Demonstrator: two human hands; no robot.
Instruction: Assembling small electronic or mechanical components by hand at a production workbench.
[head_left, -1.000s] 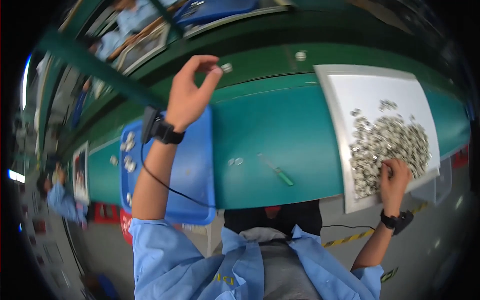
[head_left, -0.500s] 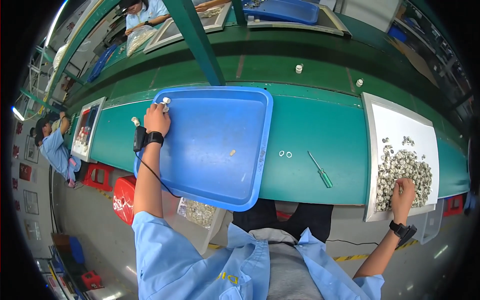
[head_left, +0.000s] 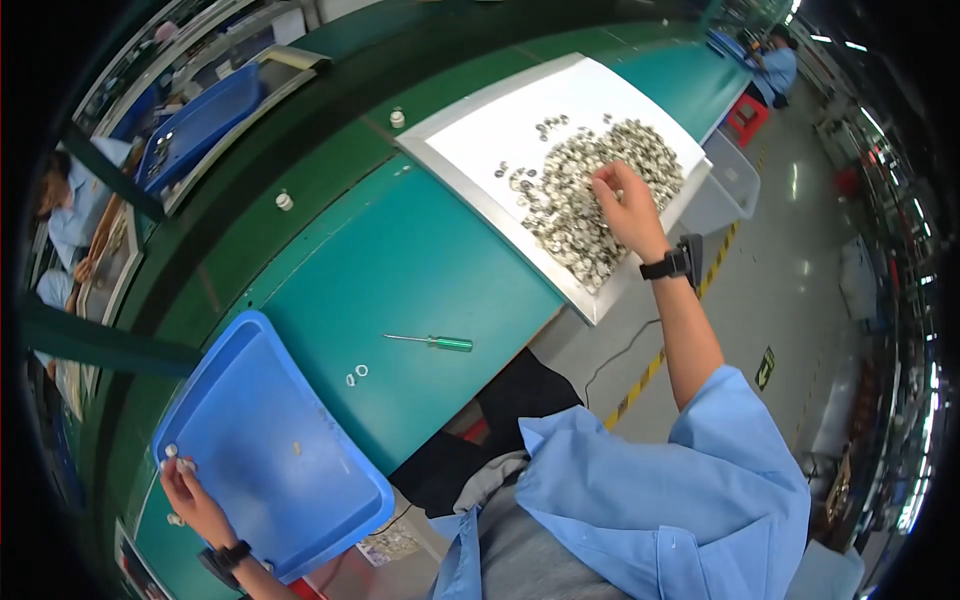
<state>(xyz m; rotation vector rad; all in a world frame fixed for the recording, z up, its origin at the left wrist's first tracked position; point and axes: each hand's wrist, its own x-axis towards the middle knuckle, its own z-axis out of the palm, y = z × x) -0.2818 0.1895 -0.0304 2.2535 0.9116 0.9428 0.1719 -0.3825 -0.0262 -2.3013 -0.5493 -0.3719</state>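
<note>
My left hand (head_left: 192,500) is at the left end of the blue tray (head_left: 260,410), its fingers closed on a small white cylindrical part (head_left: 186,465). A similar white part (head_left: 171,451) lies just beyond the fingertips, and another white part (head_left: 176,520) rests outside the tray's rim. A small beige piece (head_left: 296,449) is on the tray floor. Over a heap of small round metallic parts (head_left: 570,190), on a white board (head_left: 470,130) with a metal frame, my right hand (head_left: 630,210) has thumb and fingers pinched together. Whatever is between them is too small to make out.
A green-handled screwdriver (head_left: 448,343) and two white rings (head_left: 356,375) lie on the green table between tray and board. Two white parts (head_left: 397,118) stand on the far green strip. A clear bin (head_left: 735,185) sits beyond the board. Other people (head_left: 75,215) work across the line.
My view has swung to the right, so the tray now appears lower left and the board nearer the middle. Both hands stay by the same things, left at the tray, right at the heap.
</note>
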